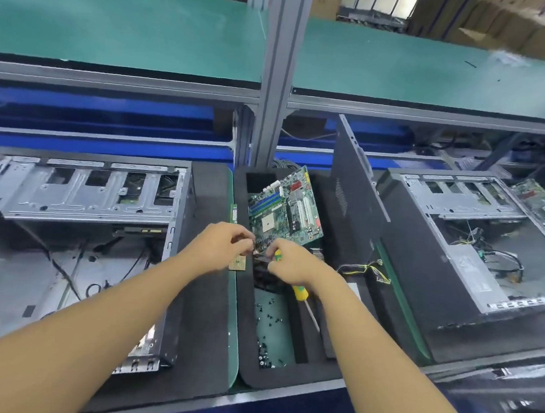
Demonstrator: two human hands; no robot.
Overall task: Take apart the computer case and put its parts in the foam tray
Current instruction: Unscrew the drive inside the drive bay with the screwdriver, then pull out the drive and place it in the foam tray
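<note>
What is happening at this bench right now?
A person is working over the foam tray, which sits between two opened computer cases. The left hand and right hand meet at the near edge of a motherboard lying tilted in the tray. The right hand also grips a yellow screwdriver. What the left fingers are pinching cannot be made out. Loose screws lie in one tray compartment.
</note>
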